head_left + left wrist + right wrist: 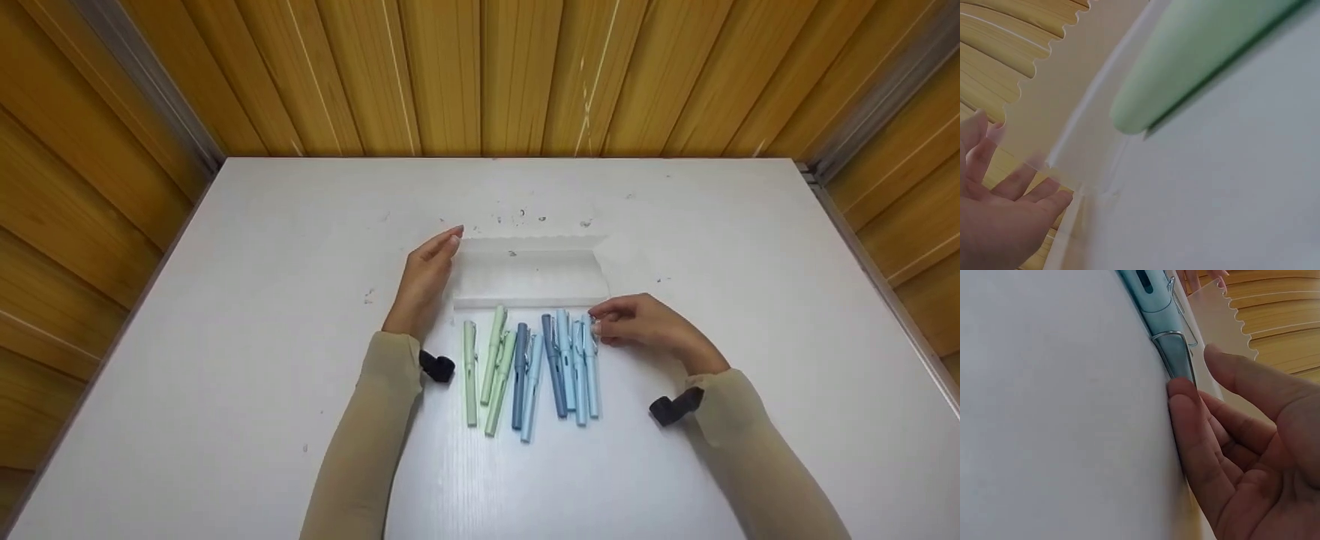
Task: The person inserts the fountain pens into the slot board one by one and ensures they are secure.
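A clear plastic tray with a scalloped far edge lies at the table's middle. At its left end, my left hand touches the plastic with nearly straight fingers; some fingertips show through it in the left wrist view. My right hand is at the cap end of the rightmost light blue pen. In the right wrist view, fingertips touch that pen's end by its metal clip, while the thumb stands apart. Left of it lie more light blue pens, two dark blue pens and three green pens.
The pens lie side by side on the white table, caps toward the tray. Dark marks dot the tabletop beyond the tray. Wood-patterned panels stand behind the table and at both sides. A black wrist camera sits by the left sleeve.
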Action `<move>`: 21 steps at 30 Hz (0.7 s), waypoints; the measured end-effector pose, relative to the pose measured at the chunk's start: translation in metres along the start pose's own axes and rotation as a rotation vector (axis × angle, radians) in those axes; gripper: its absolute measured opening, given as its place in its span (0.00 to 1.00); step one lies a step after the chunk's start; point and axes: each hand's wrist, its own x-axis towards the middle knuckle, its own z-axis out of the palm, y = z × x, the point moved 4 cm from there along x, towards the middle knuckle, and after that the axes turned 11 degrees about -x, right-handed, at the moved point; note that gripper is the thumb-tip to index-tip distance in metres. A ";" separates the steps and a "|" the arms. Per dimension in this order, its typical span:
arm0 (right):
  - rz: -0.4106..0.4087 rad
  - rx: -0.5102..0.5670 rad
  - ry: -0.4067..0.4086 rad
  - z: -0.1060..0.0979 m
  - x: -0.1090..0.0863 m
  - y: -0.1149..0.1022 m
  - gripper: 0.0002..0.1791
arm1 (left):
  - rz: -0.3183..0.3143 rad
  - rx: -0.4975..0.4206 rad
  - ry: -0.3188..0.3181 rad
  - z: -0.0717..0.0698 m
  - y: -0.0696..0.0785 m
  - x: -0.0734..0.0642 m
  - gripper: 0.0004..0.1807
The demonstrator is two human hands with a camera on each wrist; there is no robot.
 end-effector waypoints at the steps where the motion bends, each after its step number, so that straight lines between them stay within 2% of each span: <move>1: 0.002 -0.012 0.003 0.000 0.000 -0.001 0.26 | 0.001 0.018 0.006 0.001 0.000 0.000 0.22; 5: 0.013 -0.060 0.016 0.001 0.003 -0.002 0.25 | 0.000 0.116 0.037 0.002 0.002 0.000 0.20; 8: 0.012 -0.085 0.018 0.002 0.004 -0.003 0.25 | 0.004 0.153 0.046 0.002 0.002 -0.001 0.19; 12: 0.010 -0.114 0.025 0.003 0.005 -0.005 0.26 | 0.004 0.152 0.043 0.003 0.002 -0.002 0.19; 16: 0.002 -0.122 0.032 0.003 0.005 -0.007 0.25 | 0.035 0.133 0.019 0.004 0.004 -0.003 0.19; 21: 0.004 -0.127 0.037 0.004 0.004 -0.009 0.22 | 0.061 0.153 0.005 0.003 0.005 -0.004 0.19</move>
